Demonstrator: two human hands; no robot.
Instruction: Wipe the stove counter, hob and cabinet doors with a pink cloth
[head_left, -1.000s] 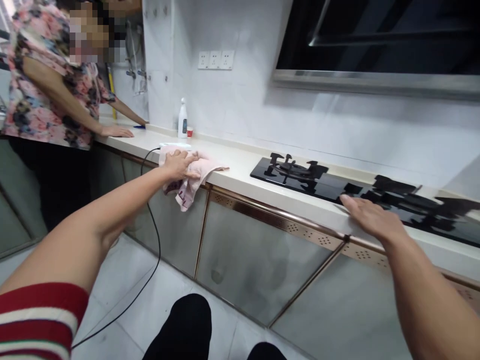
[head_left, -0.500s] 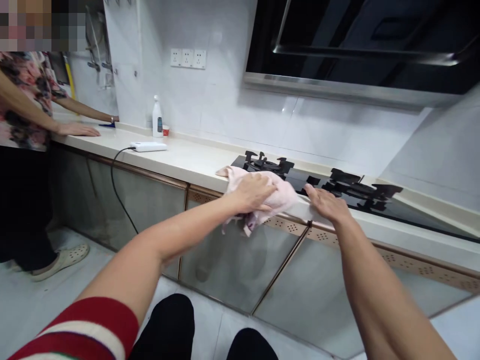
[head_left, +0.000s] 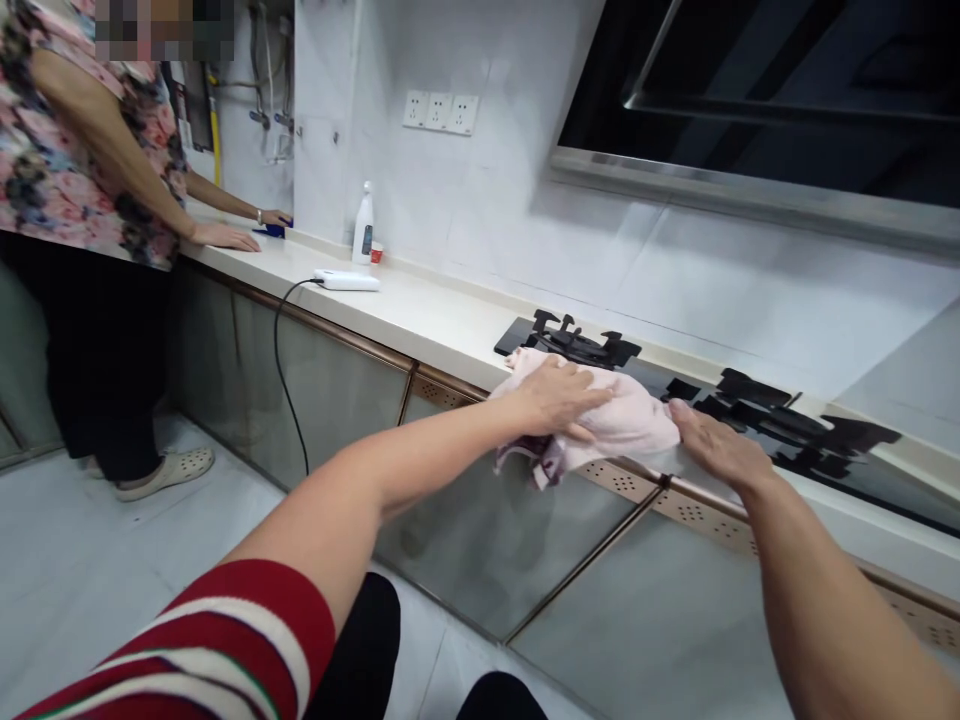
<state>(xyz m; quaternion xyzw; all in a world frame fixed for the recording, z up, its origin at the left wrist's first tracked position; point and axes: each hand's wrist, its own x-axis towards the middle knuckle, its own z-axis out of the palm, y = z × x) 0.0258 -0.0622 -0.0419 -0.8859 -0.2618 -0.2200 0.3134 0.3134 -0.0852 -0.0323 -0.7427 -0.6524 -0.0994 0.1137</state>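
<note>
A pale pink cloth (head_left: pixel 626 415) lies bunched over the front edge of the black gas hob (head_left: pixel 514 338) and the counter, its darker purple corner hanging down over the cabinet front. My left hand (head_left: pixel 559 395) presses on top of the cloth and grips it, thumb toward me and fingers spread across the folds. At the cloth's right end, my right hand (head_left: pixel 716 445) rests on the front edge beside the hob, fingers stretched out and holding nothing. Its thumb comes up against the cloth or very close to it. Black pan supports (head_left: pixel 780 415) stand behind that hand.
On the white counter (head_left: pixel 442 310) to the left are a white power strip-like box (head_left: pixel 349 281) with a black cord, a white bottle (head_left: pixel 364 230) and a small red cup (head_left: pixel 376 253). A person (head_left: pixel 82 160) stands at the far left. The range hood (head_left: pixel 750 180) overhangs the hob.
The cloth has slid right along the hob edge under my left hand, up to my right hand. My view has turned left. The other person's arms stay on the counter.
</note>
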